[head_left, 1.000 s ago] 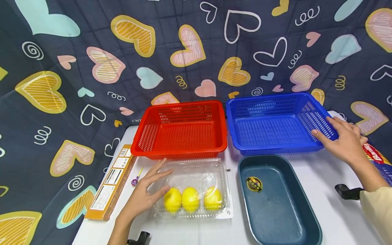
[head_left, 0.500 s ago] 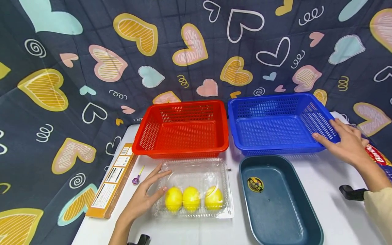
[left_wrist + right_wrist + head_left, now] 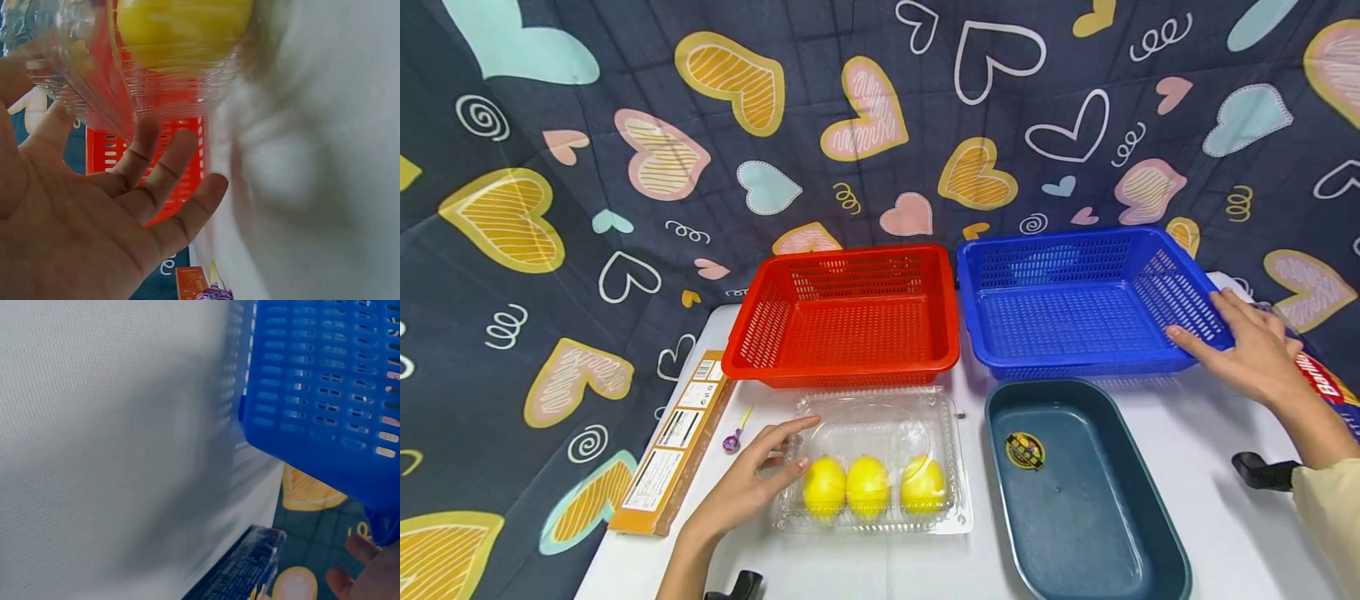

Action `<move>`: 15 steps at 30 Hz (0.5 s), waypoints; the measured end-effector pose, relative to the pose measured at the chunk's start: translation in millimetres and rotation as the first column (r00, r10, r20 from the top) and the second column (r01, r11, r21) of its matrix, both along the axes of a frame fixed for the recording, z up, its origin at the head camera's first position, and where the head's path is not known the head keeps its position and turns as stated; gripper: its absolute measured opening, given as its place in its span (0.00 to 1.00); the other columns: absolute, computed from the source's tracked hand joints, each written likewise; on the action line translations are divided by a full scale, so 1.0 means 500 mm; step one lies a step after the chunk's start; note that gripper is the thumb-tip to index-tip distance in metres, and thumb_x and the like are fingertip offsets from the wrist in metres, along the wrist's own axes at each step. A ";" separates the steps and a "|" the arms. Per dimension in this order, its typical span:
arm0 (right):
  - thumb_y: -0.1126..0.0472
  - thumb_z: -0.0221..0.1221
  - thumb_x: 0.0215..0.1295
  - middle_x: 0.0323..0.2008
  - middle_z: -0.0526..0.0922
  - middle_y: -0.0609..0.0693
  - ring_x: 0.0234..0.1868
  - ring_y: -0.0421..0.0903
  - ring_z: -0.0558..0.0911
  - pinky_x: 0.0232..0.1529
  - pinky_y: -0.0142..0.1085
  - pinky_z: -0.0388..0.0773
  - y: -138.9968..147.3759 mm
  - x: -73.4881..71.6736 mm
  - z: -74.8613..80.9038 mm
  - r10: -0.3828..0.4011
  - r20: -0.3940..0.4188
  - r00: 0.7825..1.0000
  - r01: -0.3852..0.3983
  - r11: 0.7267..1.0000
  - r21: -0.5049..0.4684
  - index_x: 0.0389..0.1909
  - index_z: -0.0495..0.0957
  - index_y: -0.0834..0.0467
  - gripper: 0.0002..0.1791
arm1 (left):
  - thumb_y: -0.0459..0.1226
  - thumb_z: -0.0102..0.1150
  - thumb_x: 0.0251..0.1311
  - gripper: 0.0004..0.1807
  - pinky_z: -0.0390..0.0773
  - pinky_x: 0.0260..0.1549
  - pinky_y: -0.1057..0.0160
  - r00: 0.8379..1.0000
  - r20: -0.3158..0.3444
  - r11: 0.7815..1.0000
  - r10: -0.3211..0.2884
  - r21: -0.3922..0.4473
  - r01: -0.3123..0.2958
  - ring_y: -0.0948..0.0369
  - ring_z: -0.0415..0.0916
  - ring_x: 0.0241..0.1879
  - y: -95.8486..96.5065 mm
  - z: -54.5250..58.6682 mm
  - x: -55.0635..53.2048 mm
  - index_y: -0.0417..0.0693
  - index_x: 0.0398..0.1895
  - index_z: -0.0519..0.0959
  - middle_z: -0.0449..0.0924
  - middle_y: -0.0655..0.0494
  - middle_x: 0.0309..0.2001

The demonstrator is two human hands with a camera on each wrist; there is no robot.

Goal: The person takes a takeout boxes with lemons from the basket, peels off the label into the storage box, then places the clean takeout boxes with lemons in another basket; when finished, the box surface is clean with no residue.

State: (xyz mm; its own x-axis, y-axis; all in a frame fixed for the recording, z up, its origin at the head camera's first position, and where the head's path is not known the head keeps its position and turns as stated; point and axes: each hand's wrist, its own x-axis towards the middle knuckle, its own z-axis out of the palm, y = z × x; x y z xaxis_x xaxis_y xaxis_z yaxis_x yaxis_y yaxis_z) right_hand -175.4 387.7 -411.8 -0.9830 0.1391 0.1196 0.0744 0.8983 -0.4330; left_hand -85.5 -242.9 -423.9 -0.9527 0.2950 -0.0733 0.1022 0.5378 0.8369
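Observation:
In the head view, my left hand (image 3: 741, 487) is at the left side of a clear plastic clamshell box (image 3: 872, 417). Its fingers are loosely bent, and the left wrist view shows the lower ones spread beside the box wall. Three yellow, round, lemon-like objects (image 3: 868, 487) sit inside the box near its front. My right hand (image 3: 1255, 346) rests on the right rim of a blue perforated basket (image 3: 1052, 321), thumb over the inner side. The right wrist view shows two of its fingertips (image 3: 361, 549) hanging apart below the rim handle.
A red perforated basket (image 3: 861, 333) stands behind the box. A dark teal tub (image 3: 1075, 492) lies right of it. At left are a long orange carton (image 3: 677, 442) and a purple lollipop (image 3: 732, 440). A blue-and-red packet (image 3: 1326, 383) lies beyond my right arm.
My left hand's fingers have drawn together and bent a little by the box's left edge. The head view shifted slightly. My right hand stays at the blue basket's rim.

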 end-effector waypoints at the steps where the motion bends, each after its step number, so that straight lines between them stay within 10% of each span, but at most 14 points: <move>1: 0.36 0.51 0.71 0.79 0.41 0.72 0.73 0.83 0.42 0.58 0.79 0.41 0.000 0.000 0.000 0.002 0.000 1.000 -0.002 1.000 0.002 0.79 0.41 0.67 0.53 | 0.42 0.61 0.68 0.28 0.75 0.58 0.49 1.000 0.012 1.000 0.002 0.000 -0.002 0.50 0.70 0.60 -0.001 0.001 -0.001 0.66 0.71 0.72 0.73 0.52 0.68; 15: 0.37 0.54 0.69 0.78 0.41 0.74 0.74 0.83 0.39 0.60 0.80 0.39 0.008 0.007 0.000 0.003 0.007 1.000 -0.003 1.000 -0.019 0.80 0.38 0.66 0.55 | 0.37 0.63 0.67 0.32 0.74 0.27 0.69 0.993 0.117 0.980 -0.018 0.197 -0.005 0.66 0.71 0.23 -0.004 -0.005 -0.008 0.53 0.74 0.69 0.62 0.37 0.73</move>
